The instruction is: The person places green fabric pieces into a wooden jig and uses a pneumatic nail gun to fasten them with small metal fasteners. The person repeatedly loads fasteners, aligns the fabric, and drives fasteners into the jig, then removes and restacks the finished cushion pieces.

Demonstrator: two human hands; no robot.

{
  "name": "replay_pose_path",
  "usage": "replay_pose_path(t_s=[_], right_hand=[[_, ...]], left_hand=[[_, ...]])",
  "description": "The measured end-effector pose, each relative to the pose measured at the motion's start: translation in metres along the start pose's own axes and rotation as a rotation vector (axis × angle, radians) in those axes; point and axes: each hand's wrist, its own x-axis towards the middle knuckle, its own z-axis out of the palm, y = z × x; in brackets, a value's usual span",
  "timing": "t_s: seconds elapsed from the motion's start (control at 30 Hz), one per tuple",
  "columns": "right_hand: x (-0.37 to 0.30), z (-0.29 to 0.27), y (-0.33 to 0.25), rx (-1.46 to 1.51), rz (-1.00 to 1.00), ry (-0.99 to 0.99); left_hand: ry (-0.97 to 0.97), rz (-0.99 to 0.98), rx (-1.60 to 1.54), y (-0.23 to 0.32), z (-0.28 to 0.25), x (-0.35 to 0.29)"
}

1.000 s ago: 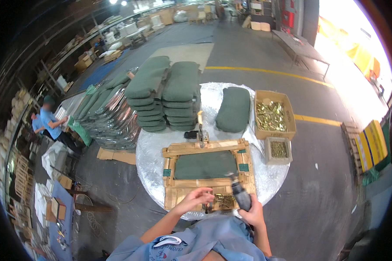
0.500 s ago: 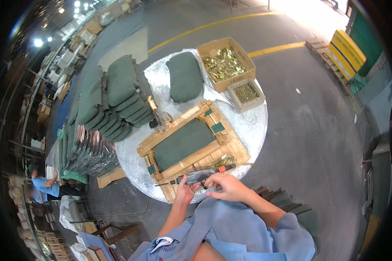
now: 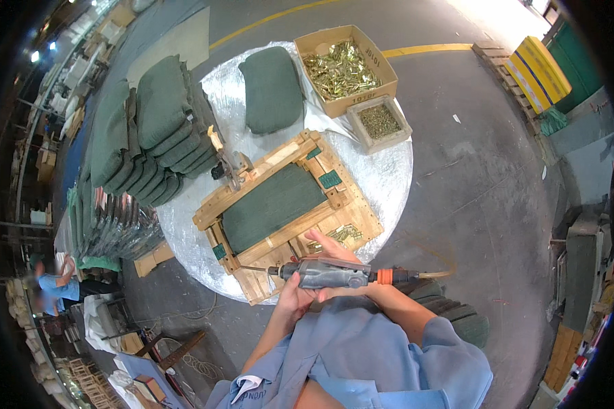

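Observation:
A grey air screwdriver with a long thin bit and an orange ring at its hose end lies level in front of my body. My left hand is closed around its front part. Behind and under the tool, my right hand has its fingers stretched out; the tool hides part of the palm. Just beyond is a wooden frame jig with a dark green cushion panel inside it. Brass-coloured metal pieces lie on the jig's near right part.
The round table is wrapped in silvery film. A carton of brass-coloured pieces and a small box of screws stand at the far right. Another green cushion lies beyond the jig; stacked cushions rise at left. Far left, a person works.
The screwdriver has come closer and turned more level. My right hand has moved from the tool's near side to reach behind it, its fingers straightening. The view has shifted slightly.

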Motion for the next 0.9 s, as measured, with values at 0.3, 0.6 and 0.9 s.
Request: replay_pose_path(t_s=[0.3,0.6,0.9], right_hand=[[-0.046,-0.006,0.024,0.423,0.333,0.447],[-0.031,-0.089,0.038,0.207,0.223,0.985],[0.07,-0.177,0.059,-0.022,-0.077,1.284]], left_hand=[[0.115,-0.392,0.471,0.023,-0.005,0.021],[0.77,-0.273,0.574,0.022,-0.08,-0.022],[0.847,-0.298,0.585,-0.017,-0.102,-0.035]])
